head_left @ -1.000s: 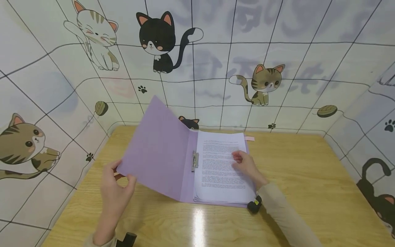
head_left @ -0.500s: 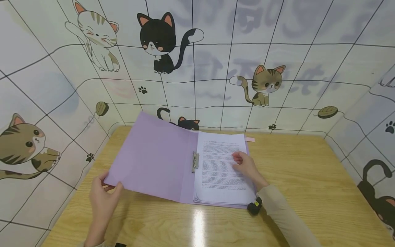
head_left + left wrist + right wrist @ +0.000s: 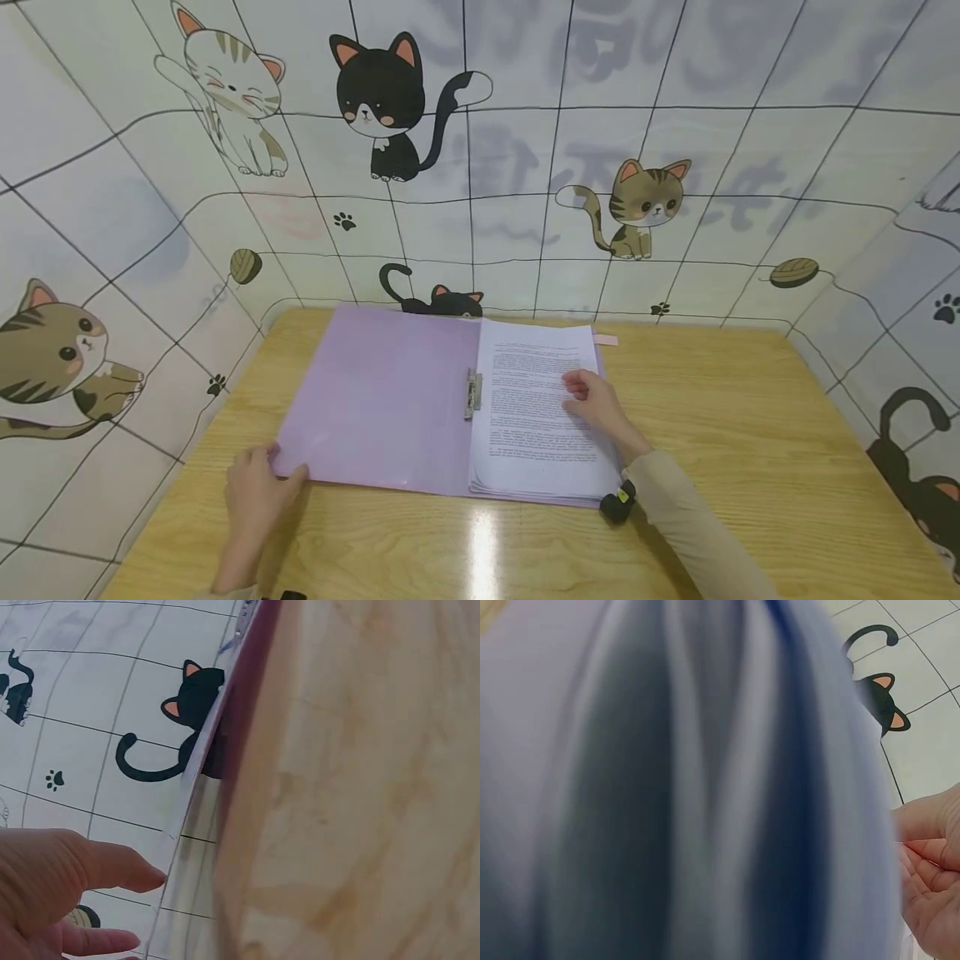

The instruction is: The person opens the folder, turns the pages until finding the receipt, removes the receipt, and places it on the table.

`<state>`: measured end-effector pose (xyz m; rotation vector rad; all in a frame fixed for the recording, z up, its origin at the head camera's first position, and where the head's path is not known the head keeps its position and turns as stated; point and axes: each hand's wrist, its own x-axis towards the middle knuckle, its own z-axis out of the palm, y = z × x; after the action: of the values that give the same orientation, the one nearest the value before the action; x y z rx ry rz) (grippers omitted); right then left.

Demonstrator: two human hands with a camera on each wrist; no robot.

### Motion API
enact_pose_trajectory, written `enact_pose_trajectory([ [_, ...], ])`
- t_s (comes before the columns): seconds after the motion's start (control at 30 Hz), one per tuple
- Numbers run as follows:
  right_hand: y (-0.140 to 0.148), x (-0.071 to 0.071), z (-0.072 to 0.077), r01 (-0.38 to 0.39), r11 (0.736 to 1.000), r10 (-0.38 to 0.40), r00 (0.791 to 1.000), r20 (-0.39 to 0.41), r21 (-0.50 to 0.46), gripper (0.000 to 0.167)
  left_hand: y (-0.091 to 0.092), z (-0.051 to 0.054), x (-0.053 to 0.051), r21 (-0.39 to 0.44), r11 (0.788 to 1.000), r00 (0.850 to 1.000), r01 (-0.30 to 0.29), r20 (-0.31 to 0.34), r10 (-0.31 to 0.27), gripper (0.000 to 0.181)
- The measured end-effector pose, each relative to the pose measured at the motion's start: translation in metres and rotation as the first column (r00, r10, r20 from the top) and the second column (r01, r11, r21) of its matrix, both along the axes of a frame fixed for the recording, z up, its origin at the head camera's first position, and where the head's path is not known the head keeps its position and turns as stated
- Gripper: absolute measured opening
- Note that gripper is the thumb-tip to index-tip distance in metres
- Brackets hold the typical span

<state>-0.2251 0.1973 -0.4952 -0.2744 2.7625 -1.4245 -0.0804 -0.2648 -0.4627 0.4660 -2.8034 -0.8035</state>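
Note:
A purple folder (image 3: 375, 400) lies spread on the table, its left cover nearly flat. On its right half sits a stack of printed paper sheets (image 3: 540, 417), beside a metal clip (image 3: 472, 393) at the spine. My left hand (image 3: 258, 492) is at the cover's near left corner, thumb and fingers apart. In the left wrist view, the thumb (image 3: 127, 868) touches the cover's edge. My right hand (image 3: 600, 404) rests over the top sheet with loosely bent fingers. Blurred pages hide part of that hand in the right wrist view.
The wooden table (image 3: 720, 433) extends right of the folder. A wall covering with cartoon cats (image 3: 382, 100) stands behind and at both sides. A pink tab (image 3: 605, 340) sticks out at the folder's top right. A black wrist camera (image 3: 618, 504) is by the right sleeve.
My left hand has brought the folder's cover down to the left, from raised to nearly flat on the table. The right hand and the sheets have stayed in place.

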Motion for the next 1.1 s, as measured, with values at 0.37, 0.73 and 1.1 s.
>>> enact_pose_trajectory([
  [0.37, -0.001, 0.003, 0.000, 0.007, 1.000, -0.007, 1.000, -0.005, 0.002, 0.035, 0.001, -0.011, -0.008, -0.004, 0.989, 0.988, 0.148, 0.037, -0.147, 0.046],
  [0.73, -0.001, 0.003, 0.001, 0.014, 1.000, -0.014, 1.000, -0.012, -0.012, 0.035, 0.012, 0.000, -0.037, 0.030, 0.942, 0.935, 0.333, -0.140, -0.326, 0.038],
  [1.1, -0.002, 0.002, -0.003, 0.024, 1.000, -0.024, 1.000, -0.007, 0.003, 0.034, 0.059, 0.006, -0.073, 0.077, 0.906, 0.886, 0.416, -0.258, -0.385, 0.039],
])
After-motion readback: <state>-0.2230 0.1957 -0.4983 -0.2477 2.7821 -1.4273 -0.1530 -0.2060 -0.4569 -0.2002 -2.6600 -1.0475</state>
